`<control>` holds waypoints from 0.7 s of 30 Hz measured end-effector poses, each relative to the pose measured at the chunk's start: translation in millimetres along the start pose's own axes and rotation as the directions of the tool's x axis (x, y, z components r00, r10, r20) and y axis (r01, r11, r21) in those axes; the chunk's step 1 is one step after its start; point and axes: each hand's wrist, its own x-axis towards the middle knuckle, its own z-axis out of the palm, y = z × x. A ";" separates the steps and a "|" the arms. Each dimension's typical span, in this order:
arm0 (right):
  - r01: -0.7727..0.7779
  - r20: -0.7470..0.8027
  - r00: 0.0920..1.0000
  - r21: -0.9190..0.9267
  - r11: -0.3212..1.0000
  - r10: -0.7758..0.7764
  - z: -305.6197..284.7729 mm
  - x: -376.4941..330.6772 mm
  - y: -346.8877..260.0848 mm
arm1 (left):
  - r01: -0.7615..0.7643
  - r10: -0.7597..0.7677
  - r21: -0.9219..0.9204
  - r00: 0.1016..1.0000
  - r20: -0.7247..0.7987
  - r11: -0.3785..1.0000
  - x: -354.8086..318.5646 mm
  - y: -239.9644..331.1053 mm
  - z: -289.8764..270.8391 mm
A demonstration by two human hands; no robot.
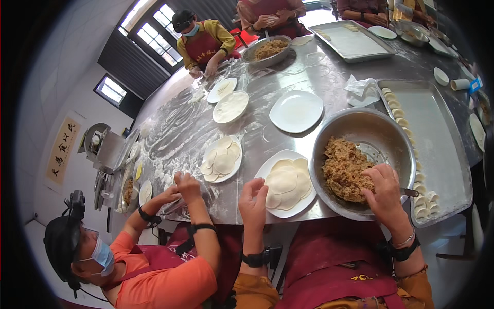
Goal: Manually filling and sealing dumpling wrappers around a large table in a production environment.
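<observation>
My left hand (253,199) is raised at the table's edge, thumb and fingers apart, with nothing visible in it. Beside it a square white plate (309,202) carries a pile of round dumpling wrappers (286,184). My right hand (385,194) is inside a big steel bowl (383,122), its fingers curled at the brown minced filling (343,167). From under that hand the handle (410,192) of a metal utensil sticks out over the rim. The hand appears closed around it; the utensil's other end is hidden.
Right of the bowl lies a metal tray (446,149) with folded dumplings (404,122) along its left side. Ahead is a white plate (297,112). At left, a co-worker in an orange shirt (159,280) works over the floured steel table (175,139). More people stand across it.
</observation>
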 end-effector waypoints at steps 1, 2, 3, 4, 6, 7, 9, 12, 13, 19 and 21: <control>0.004 0.001 1.000 0.010 1.000 -0.004 0.5 -1.0 1.9 | -0.039 0.033 0.184 0.999 0.035 0.982 3.7 -1.4 -2.4; 0.029 0.007 1.000 0.047 0.998 -0.029 0.0 -3.9 7.9 | -0.028 0.020 0.225 0.999 0.038 0.974 8.3 -0.9 0.3; 0.054 0.011 0.998 0.082 0.995 -0.055 -0.1 -6.5 12.0 | -0.029 0.022 0.228 0.999 0.034 0.973 12.3 -0.7 2.9; 0.056 0.011 0.998 0.085 0.995 -0.057 -1.1 -7.9 12.5 | -0.126 0.101 0.367 0.991 0.088 0.922 15.9 -1.0 5.5; 0.060 0.042 0.997 0.079 0.995 -0.063 -4.2 -8.1 10.7 | -0.259 0.202 0.520 0.965 0.164 0.814 21.8 -4.8 8.5; 0.067 0.043 0.997 0.086 0.994 -0.071 -4.6 -8.4 10.0 | -0.255 0.203 0.524 0.967 0.156 0.812 24.6 -7.3 9.5; 0.048 0.010 0.999 0.047 0.998 -0.049 -7.8 -10.7 10.4 | -0.328 0.223 0.609 0.944 0.245 0.722 30.5 -9.7 14.7; 0.000 -0.036 0.999 0.041 0.999 0.001 -1.8 -11.9 2.3 | -0.340 0.171 0.670 0.936 0.307 0.659 39.6 -15.6 22.5; -0.033 -0.087 0.995 0.050 0.998 0.037 -0.3 -11.4 -0.8 | -0.340 0.170 0.670 0.936 0.308 0.659 42.3 -18.3 23.6; 0.001 0.070 0.998 0.023 1.000 -0.002 -6.2 -15.0 10.4 | -0.328 0.124 0.760 0.941 0.315 0.560 47.4 -24.7 25.9; -0.001 0.087 0.996 0.019 1.000 -0.001 -4.9 -12.6 8.4 | -0.287 0.091 0.753 0.952 0.291 0.593 44.3 -25.2 21.7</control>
